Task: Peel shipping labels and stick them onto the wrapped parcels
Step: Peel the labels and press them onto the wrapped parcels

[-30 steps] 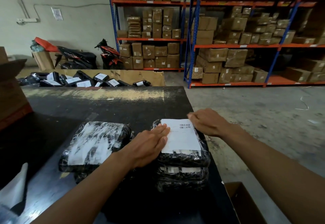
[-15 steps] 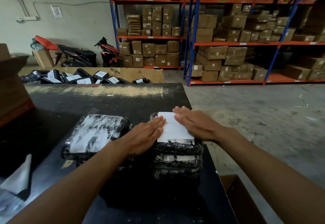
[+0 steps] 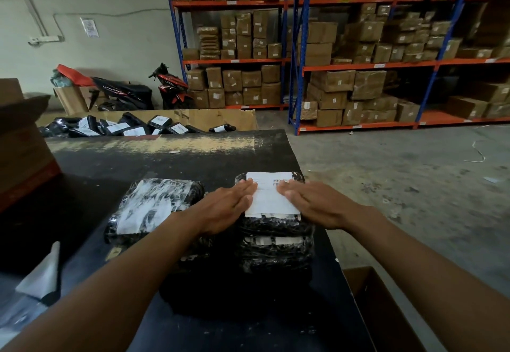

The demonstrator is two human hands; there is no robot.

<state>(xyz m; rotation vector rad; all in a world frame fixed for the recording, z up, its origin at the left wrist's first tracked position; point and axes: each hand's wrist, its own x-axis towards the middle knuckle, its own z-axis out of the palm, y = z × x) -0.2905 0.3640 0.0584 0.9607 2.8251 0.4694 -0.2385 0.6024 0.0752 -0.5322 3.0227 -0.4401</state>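
Standing by the packing table [image 3: 193,158] watching this one. Both hands are flat, fingers straight, nothing gripped. The left hand [image 3: 226,208] presses on the left edge of the shipping label [image 3: 269,200] and the right hand [image 3: 317,205] presses on its right edge. They're apart, with a strip of white label and the barcode showing between them.

The label sits on top of a black wrapped parcel [image 3: 276,226] right under the palms. That parcel is stacked on a second parcel [image 3: 276,255] just below the wrists. Another wrapped parcel [image 3: 154,205] lies just outside the left hand, and a pile of labelled parcels [image 3: 124,128] sits well beyond the fingertips.

Looks to me like the smoothing-down step, so this parcel is nearly done.

What could go wrong, as I see it:
- The wrap looks crinkly and soft, so pressing from both edges could trap a ridge or bubble in the middle. A crease across the barcode could make it hard to scan.
- The near edge of the label runs right along the parcel's front edge, so it might lift there if it isn't rubbed down.
- It's two slick parcels stacked near the table edge by the right arm. A sideways shove could slide the top one off towards the open cardboard box [image 3: 367,291] below that arm.
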